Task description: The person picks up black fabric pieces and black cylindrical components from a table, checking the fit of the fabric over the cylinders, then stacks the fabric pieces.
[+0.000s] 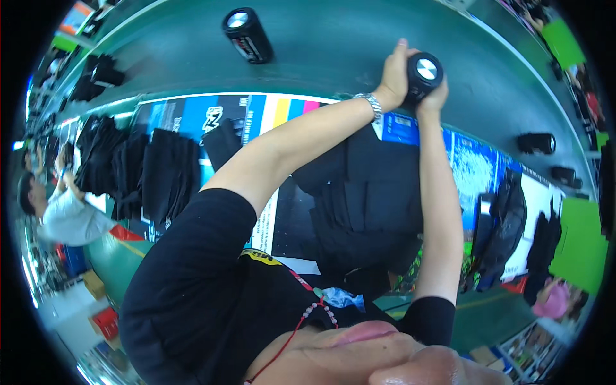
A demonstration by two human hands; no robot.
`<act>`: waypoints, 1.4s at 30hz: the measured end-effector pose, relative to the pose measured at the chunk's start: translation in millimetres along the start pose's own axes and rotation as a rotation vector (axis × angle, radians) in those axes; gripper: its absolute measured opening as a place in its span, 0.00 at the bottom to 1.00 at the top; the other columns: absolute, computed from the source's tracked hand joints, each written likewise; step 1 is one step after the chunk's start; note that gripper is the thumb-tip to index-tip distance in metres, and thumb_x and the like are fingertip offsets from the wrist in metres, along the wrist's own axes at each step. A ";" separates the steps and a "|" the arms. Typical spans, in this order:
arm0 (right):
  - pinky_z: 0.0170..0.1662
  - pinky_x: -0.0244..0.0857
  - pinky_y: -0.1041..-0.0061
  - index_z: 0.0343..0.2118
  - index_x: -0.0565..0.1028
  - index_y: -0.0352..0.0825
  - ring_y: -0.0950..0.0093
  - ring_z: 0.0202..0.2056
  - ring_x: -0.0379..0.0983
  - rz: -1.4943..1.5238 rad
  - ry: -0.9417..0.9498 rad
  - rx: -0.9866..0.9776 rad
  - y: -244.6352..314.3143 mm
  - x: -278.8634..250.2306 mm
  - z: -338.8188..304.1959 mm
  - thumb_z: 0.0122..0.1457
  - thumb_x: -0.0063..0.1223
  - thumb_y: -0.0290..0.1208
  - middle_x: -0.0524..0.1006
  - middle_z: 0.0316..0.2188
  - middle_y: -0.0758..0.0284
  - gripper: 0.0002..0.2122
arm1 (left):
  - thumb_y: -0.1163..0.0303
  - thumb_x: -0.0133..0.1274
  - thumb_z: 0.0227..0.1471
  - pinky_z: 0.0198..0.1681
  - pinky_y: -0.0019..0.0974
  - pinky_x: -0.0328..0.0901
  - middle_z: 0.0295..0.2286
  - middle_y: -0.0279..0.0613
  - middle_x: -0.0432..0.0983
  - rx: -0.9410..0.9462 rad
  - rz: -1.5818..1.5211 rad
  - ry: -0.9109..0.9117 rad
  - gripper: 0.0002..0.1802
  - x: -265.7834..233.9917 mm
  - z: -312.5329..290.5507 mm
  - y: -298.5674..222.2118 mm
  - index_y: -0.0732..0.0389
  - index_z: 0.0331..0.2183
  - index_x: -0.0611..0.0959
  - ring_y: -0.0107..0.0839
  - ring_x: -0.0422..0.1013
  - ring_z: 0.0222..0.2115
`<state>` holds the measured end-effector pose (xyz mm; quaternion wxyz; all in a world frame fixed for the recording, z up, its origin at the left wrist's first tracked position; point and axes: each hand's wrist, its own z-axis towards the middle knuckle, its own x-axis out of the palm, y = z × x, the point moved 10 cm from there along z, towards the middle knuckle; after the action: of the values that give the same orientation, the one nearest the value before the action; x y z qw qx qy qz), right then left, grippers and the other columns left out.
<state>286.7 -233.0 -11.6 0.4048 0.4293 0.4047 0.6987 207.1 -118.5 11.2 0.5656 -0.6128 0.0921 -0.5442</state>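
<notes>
A black cylindrical speaker (424, 75) with a shiny silver round end is held between my two hands at the near edge of the green conveyor belt (321, 45). My left hand (396, 78) presses its left side, thumb and fingers partly hidden. On its right side my right hand (435, 98) wraps round the lower part. Another such speaker (249, 38) stands on the belt to the left, apart from my hands. Below my forearms, a stack of black cloth pouches (372, 192) lies on the printed work table (260, 109).
Further right on the belt are a black cylinder (537, 143) and a smaller dark item (564, 174). More black cloth pouches (170, 170) pile up on the table's left. A black bag (507, 215) lies to the right. A co-worker (70, 212) in a light shirt is at far left.
</notes>
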 end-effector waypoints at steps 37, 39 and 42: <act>0.42 0.64 0.70 0.30 0.74 0.31 0.64 0.39 0.71 -0.687 1.162 -0.426 86.4 252.5 -320.9 0.43 0.56 0.19 0.74 0.34 0.62 0.09 | 0.79 0.53 0.42 0.47 0.41 0.60 0.42 0.42 0.70 0.369 1.471 0.370 0.21 -203.1 -265.7 -249.6 0.56 0.42 0.80 0.40 0.65 0.45; 0.41 0.64 0.73 0.28 0.74 0.31 0.67 0.36 0.72 -0.532 1.080 -0.162 87.9 246.3 -307.2 0.43 0.57 0.20 0.75 0.30 0.64 0.07 | 0.82 0.49 0.41 0.53 0.43 0.59 0.44 0.44 0.71 0.305 1.004 0.452 0.22 -197.4 -263.1 -246.5 0.61 0.42 0.80 0.42 0.64 0.49; 0.43 0.61 0.79 0.25 0.72 0.30 0.77 0.36 0.70 -0.314 1.023 0.179 88.3 234.9 -292.2 0.45 0.54 0.18 0.73 0.30 0.68 0.04 | 0.81 0.50 0.41 0.55 0.40 0.59 0.41 0.43 0.74 0.079 0.737 0.483 0.18 -191.2 -249.4 -243.4 0.66 0.39 0.79 0.38 0.67 0.47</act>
<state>-74.9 -112.6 44.1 0.2175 0.0018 0.6673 0.7123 -182.2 -43.5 38.8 0.7070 -0.3724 0.4130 -0.4368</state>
